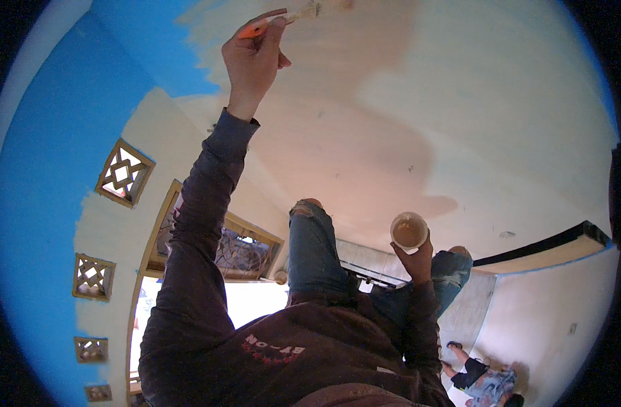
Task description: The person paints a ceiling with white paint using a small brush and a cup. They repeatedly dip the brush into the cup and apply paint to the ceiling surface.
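Person wears dark brown long-sleeved sweatshirt (310, 380), white-and-red chest print (273, 349), slate-toned cuff (237, 129); blue denim jeans (315, 254), ripped at knees.

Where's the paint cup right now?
In the head view it's right of centre: the paint cup is in the right hand, just up and left of the right knee.

Cup (409, 218) right of brush (293, 16)
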Demonstrator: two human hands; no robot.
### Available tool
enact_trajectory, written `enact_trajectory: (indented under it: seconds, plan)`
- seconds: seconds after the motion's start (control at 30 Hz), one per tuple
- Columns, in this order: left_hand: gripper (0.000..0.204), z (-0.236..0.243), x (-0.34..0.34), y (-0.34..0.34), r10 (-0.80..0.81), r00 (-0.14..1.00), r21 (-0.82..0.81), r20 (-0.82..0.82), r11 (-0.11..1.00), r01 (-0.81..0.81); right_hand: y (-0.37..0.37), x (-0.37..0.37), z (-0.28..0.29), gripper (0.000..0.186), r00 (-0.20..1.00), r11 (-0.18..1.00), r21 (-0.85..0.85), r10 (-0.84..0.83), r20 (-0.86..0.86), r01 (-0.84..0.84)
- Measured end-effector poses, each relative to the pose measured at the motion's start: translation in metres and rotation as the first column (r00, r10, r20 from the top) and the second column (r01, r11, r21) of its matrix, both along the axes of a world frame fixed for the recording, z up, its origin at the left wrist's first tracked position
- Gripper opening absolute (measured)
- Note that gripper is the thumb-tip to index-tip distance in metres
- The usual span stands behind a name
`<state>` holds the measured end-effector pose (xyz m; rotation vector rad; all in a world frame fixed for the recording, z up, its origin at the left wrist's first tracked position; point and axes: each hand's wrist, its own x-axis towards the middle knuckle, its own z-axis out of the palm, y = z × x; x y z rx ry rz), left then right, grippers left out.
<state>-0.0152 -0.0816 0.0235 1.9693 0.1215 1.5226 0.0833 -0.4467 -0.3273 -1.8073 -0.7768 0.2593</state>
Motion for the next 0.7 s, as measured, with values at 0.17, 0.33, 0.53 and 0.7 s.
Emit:
enact_trajectory:
  seconds: [0.17, 0.33, 0.53, 0.7]
  plan:
    - [0.027, -0.051, -0.011, -0.032, -0.193, 0.961, -0.208, -0.2, 0.966, 0.151, 0.001, -0.003, 0.004, 0.081, 0.999, 0.999, 0.006, -0.043, -0.012, 0.043]
    - [0.02, -0.132, -0.036, -0.086, -0.403, 0.782, -0.391, -0.475, 0.893, 0.223, 0.003, -0.002, 0.016, 0.082, 0.998, 0.998, 0.061, 0.002, -0.06, 0.002]
    - [0.017, -0.177, -0.023, -0.147, -0.509, 0.55, -0.42, -0.662, 0.86, 0.29, -0.002, -0.004, 0.009, 0.079, 0.997, 0.997, 0.078, -0.001, -0.08, 0.007]
    - [0.019, -0.184, -0.003, -0.168, -0.253, 0.398, -0.077, -0.882, 0.91, 0.408, -0.003, 0.003, -0.005, 0.084, 0.992, 0.998, 0.055, 0.031, -0.12, -0.025]
